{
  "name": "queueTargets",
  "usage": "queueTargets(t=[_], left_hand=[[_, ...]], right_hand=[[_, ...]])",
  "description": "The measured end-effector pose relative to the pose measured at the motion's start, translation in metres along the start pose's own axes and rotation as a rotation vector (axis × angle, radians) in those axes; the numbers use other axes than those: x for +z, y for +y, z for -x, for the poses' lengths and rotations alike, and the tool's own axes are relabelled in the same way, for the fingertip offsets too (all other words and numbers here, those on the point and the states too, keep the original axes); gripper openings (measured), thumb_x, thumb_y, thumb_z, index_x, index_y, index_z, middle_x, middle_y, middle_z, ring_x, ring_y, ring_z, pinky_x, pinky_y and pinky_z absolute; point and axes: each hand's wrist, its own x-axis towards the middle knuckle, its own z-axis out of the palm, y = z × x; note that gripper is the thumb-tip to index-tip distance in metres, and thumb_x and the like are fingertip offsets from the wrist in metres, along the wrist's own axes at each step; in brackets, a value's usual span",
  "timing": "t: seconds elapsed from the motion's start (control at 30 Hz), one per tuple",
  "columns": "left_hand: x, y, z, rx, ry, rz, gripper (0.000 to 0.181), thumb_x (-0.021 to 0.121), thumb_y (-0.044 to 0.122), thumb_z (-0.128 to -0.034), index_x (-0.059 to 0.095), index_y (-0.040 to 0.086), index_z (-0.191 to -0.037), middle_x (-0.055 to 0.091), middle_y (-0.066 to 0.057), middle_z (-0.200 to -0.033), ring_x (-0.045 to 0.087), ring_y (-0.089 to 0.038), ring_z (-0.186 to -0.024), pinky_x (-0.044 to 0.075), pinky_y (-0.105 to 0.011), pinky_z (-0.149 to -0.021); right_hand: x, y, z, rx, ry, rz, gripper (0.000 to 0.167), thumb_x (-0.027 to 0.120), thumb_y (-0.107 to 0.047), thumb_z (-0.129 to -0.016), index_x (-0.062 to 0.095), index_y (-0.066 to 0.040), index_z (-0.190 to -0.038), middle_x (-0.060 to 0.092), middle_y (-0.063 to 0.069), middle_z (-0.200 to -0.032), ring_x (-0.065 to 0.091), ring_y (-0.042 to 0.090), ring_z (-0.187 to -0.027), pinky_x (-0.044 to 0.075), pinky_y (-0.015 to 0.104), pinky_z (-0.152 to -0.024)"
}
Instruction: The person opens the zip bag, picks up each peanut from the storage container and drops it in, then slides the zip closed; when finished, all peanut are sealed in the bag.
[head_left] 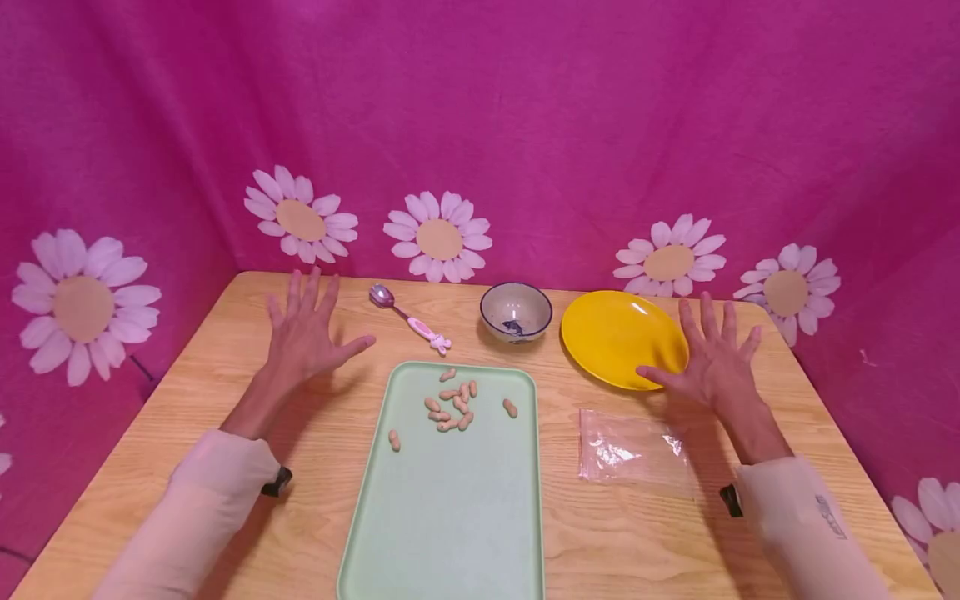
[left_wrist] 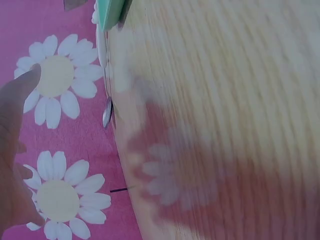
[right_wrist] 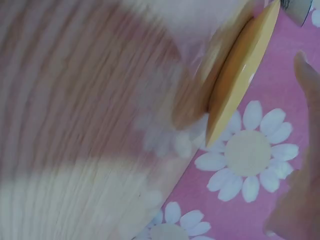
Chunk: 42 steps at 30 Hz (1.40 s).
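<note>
My left hand (head_left: pixel 303 337) is held over the table's left side with fingers spread, holding nothing. Nearest to it lies a spoon (head_left: pixel 410 320) with a pink rabbit-shaped handle end. On the right, my spread right hand (head_left: pixel 712 367) also holds nothing; in the head view its thumb overlaps the edge of a yellow plate (head_left: pixel 611 337). Below that plate lies a clear plastic bag (head_left: pixel 630 450). Between the hands, a light green tray (head_left: pixel 457 508) carries several peanuts (head_left: pixel 461 405) near its far end. A bowl (head_left: pixel 516 312) with a blue rim stands behind the tray.
The wooden table (head_left: pixel 600 550) has its far edge against a magenta cloth (head_left: pixel 510 125) with daisies, which also hangs along both sides. In the right wrist view the plate (right_wrist: pixel 240 75) is seen edge-on.
</note>
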Motion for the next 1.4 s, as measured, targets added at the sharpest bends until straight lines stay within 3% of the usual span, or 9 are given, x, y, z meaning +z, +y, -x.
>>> queueTargets(t=[0.2, 0.33, 0.57, 0.77, 0.93, 1.1, 1.2, 1.4], left_hand=[[-0.002, 0.001, 0.006, 0.033, 0.017, 0.058, 0.099, 0.066, 0.054, -0.0757, 0.021, 0.007, -0.151, 0.011, -0.020, -0.158, 0.002, -0.040, -0.146, 0.008, -0.068, -0.110], [-0.003, 0.006, 0.009, 0.070, 0.010, 0.094, 0.099, 0.068, 0.051, -0.0753, 0.021, 0.007, -0.151, 0.014, -0.021, -0.157, 0.006, -0.041, -0.145, 0.011, -0.066, -0.111], [-0.001, 0.022, 0.016, 0.183, -0.060, 0.097, 0.096, 0.070, 0.049, -0.0762, 0.025, 0.007, -0.150, 0.020, -0.021, -0.156, 0.013, -0.040, -0.145, 0.018, -0.063, -0.112], [0.003, 0.041, 0.024, 0.217, -0.137, 0.175, 0.096, 0.071, 0.046, -0.0780, 0.019, 0.012, -0.152, 0.017, -0.015, -0.158, 0.015, -0.037, -0.145, 0.020, -0.059, -0.113], [0.006, 0.058, 0.031, 0.208, -0.247, 0.310, 0.089, 0.071, 0.041, -0.0809, 0.024, 0.011, -0.151, 0.023, -0.012, -0.157, 0.020, -0.034, -0.145, 0.026, -0.057, -0.112], [0.008, 0.076, 0.035, 0.194, -0.323, 0.407, 0.086, 0.069, 0.043, -0.0825, 0.024, 0.019, -0.151, 0.025, -0.005, -0.157, 0.023, -0.030, -0.144, 0.028, -0.057, -0.111], [0.007, 0.087, 0.032, 0.205, -0.336, 0.419, 0.084, 0.069, 0.043, -0.0830, 0.025, 0.021, -0.151, 0.025, -0.004, -0.157, 0.023, -0.030, -0.144, 0.027, -0.058, -0.110], [0.006, 0.105, 0.025, 0.254, -0.351, 0.427, 0.082, 0.071, 0.039, -0.0822, 0.028, 0.020, -0.150, 0.028, -0.003, -0.156, 0.026, -0.028, -0.144, 0.028, -0.056, -0.111]], right_hand=[[-0.001, -0.014, 0.014, -0.075, -0.012, -0.098, 0.113, 0.063, -0.068, -0.072, 0.004, -0.015, -0.153, -0.003, 0.019, -0.159, -0.002, 0.049, -0.142, -0.003, 0.077, -0.102], [-0.003, -0.023, 0.026, -0.130, -0.042, -0.171, 0.109, 0.069, -0.064, -0.070, 0.020, -0.010, -0.151, 0.014, 0.023, -0.156, 0.006, 0.048, -0.142, 0.004, 0.074, -0.105], [-0.009, -0.038, 0.045, -0.107, -0.198, -0.322, 0.104, 0.072, -0.067, -0.066, 0.036, -0.007, -0.143, 0.033, 0.022, -0.146, 0.030, 0.044, -0.132, 0.031, 0.066, -0.102], [-0.008, -0.050, 0.059, -0.115, -0.331, -0.426, 0.093, 0.078, -0.057, -0.066, 0.044, -0.010, -0.138, 0.046, 0.016, -0.141, 0.042, 0.038, -0.127, 0.036, 0.061, -0.102], [-0.001, -0.053, 0.066, -0.191, -0.377, -0.417, 0.094, 0.080, -0.057, -0.062, 0.048, -0.006, -0.135, 0.053, 0.016, -0.135, 0.048, 0.037, -0.124, 0.037, 0.059, -0.102], [0.007, -0.054, 0.071, -0.202, -0.423, -0.400, 0.096, 0.083, -0.057, -0.058, 0.050, -0.007, -0.133, 0.054, 0.014, -0.134, 0.049, 0.035, -0.123, 0.037, 0.057, -0.103], [0.009, -0.054, 0.073, -0.201, -0.430, -0.382, 0.093, 0.084, -0.053, -0.058, 0.051, -0.009, -0.133, 0.053, 0.013, -0.135, 0.048, 0.035, -0.124, 0.035, 0.058, -0.104], [0.012, -0.055, 0.074, -0.275, -0.376, -0.349, 0.085, 0.085, -0.048, -0.061, 0.055, -0.007, -0.129, 0.057, 0.014, -0.129, 0.051, 0.036, -0.119, 0.038, 0.057, -0.102]])
